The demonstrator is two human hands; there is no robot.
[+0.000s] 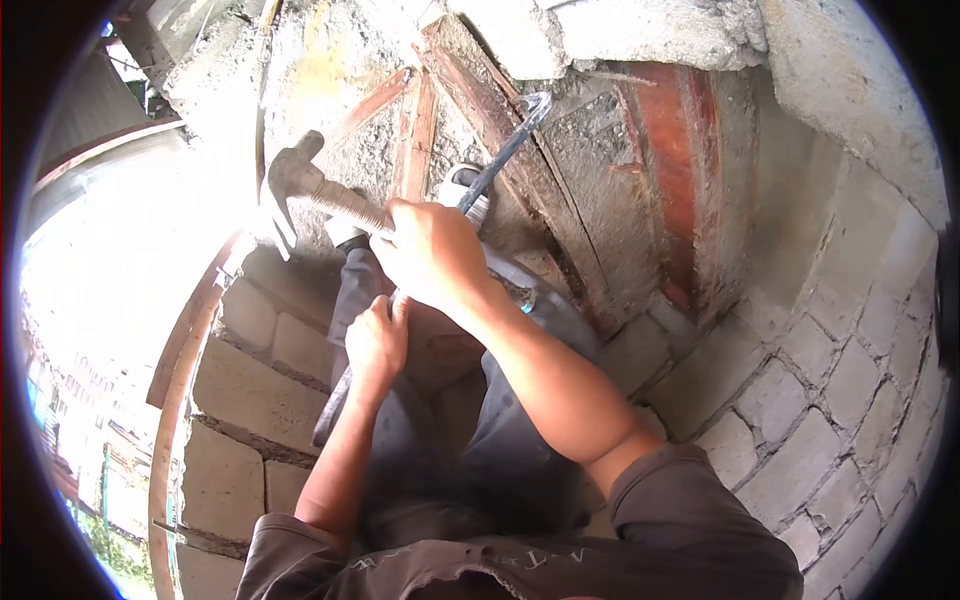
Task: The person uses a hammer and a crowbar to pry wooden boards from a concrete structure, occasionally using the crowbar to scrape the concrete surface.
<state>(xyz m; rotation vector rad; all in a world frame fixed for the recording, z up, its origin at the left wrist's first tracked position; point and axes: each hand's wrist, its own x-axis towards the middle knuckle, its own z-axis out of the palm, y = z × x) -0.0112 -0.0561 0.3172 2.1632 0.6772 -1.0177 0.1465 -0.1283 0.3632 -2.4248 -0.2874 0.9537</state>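
Note:
My right hand (437, 252) is wrapped round the handle of a claw hammer (330, 193), whose metal head points up and to the left. Just below it, my left hand (377, 338) grips a dark pry bar (505, 152). The bar slants up to the right, passing behind my right hand, and its bright curved end lies over a rough wooden plank (490, 115). Its lower end shows below my left hand, beside my leg. My fists are close together, the right one higher.
Reddish boards (678, 180) and broken concrete (650, 35) lie ahead. A concrete block wall (790, 420) curves along the right, and more blocks (230, 385) stand at left beside a wooden strip (170, 450). A shoe (465, 190) shows beneath the bar.

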